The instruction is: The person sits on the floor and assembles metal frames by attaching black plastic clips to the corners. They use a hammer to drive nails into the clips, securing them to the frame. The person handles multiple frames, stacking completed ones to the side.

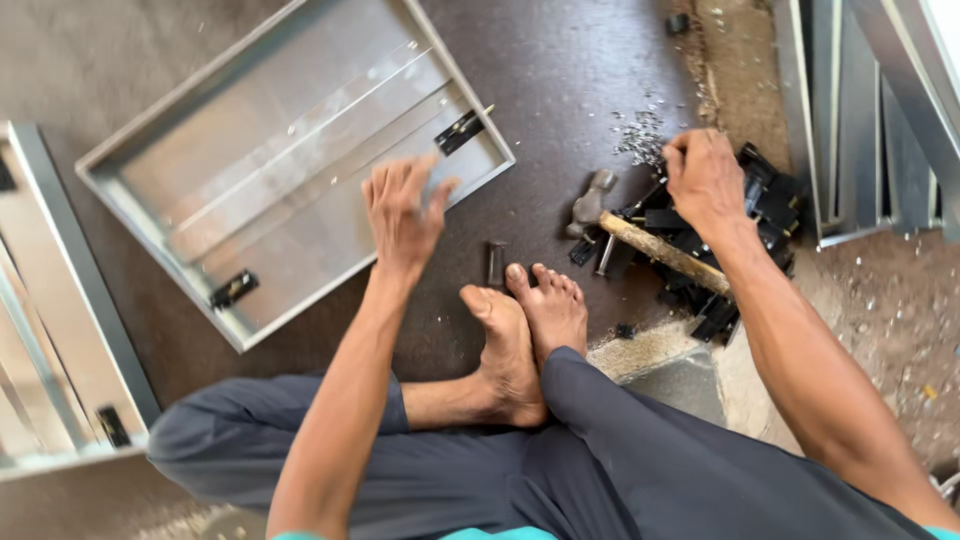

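Left hand [403,208] has its fingers spread loose over the near edge of the shallow metal tray [290,150], whose long axis runs diagonally away up-right. Right hand [703,178] is curled, fingertips down in the pile of black brackets [760,205]. A hammer [640,235] lies just beside that wrist, head pointing left toward a lone bracket [496,262].

We see soft, even daylight, brightest at the upper right corner, where the leaning metal sheets [860,120] wash out to near white. The shallow metal tray [250,140] on the dark floor [560,70] gives a pale, streaky sheen rather than hard glare. Shadows are faint and short, gathered under the feet [520,340]. Our left hand [402,210] is smeared by motion blur at the fingertips; our right hand [705,180] reads sharp. The wide lens bends straight edges near the left border.
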